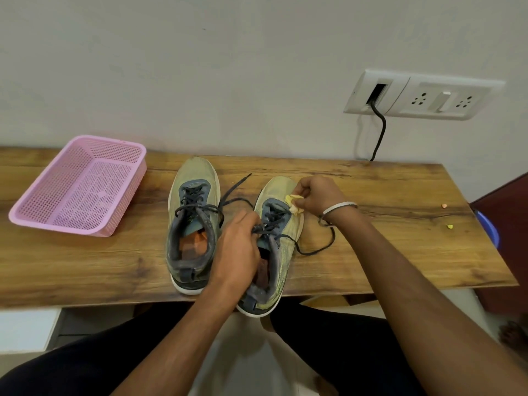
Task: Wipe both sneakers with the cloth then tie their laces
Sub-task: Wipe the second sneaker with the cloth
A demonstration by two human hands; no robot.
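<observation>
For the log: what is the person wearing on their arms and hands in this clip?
Both forearms are bare, with no sleeves in view and no gloves. The right hand has a thin silver bangle at the wrist, with a thin dark band beside it. The left hand and its wrist carry nothing: no ring, watch or band shows.

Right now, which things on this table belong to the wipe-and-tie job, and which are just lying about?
Job:
- right sneaker, held at the collar by the left hand
- yellow cloth, pinched by the right hand
- left sneaker, laces untied

Lying about:
- pink basket
- small crumbs
- wall socket panel
</observation>
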